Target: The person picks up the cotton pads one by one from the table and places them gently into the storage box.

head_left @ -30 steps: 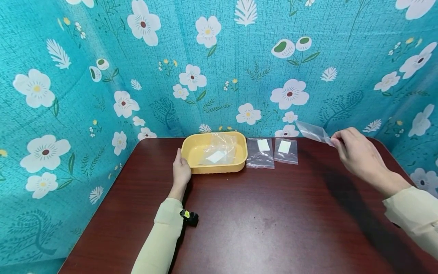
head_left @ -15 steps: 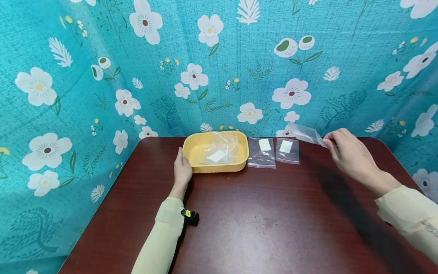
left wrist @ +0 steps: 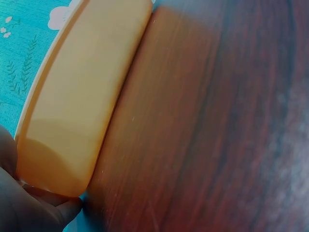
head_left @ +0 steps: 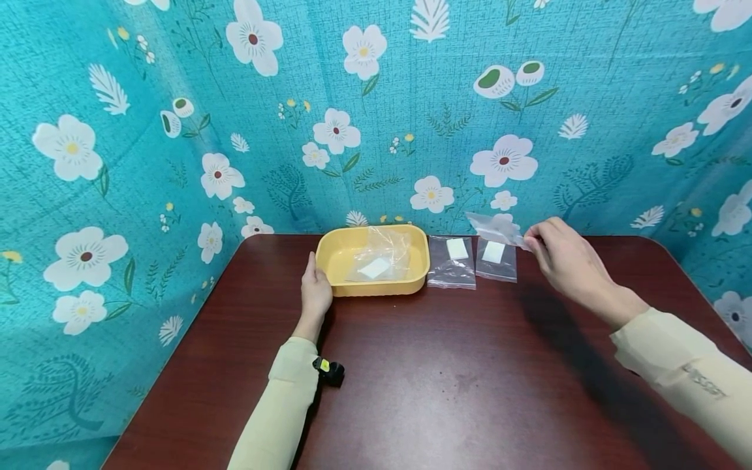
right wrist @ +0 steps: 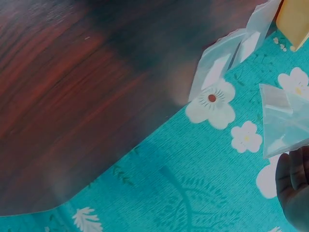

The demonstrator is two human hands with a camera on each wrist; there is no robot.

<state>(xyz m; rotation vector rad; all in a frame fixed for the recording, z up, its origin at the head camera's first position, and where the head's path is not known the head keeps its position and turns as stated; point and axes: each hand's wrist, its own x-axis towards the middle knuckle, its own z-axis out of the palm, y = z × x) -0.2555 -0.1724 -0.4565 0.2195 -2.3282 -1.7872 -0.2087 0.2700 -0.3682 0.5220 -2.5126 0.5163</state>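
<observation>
My left hand (head_left: 316, 290) holds the left end of a yellow plastic tray (head_left: 376, 288). In the left wrist view its fingers (left wrist: 38, 208) lie around the tray's end corner. Inside the tray rests a clear bag (head_left: 390, 245) with a white rectangular piece (head_left: 375, 267). My right hand (head_left: 566, 258) pinches a clear plastic bag (head_left: 496, 230) by its edge, raised above the table. In the right wrist view a pale piece shows inside that held bag (right wrist: 285, 116). Under it in the head view lies a flat zip bag (head_left: 499, 269), partly overlapped.
Another zip bag (head_left: 449, 271) with a white piece lies between the tray and the overlapped bag. Everything stands along the back of a dark red-brown table (head_left: 411, 365). A blue flowered cloth (head_left: 376, 104) hangs close behind. A small black device (head_left: 330, 372) sits at the left wrist.
My right hand has moved left with the pinched bag, bringing it over the rightmost bag on the table. The left hand stays at the tray; the view shifts slightly.
</observation>
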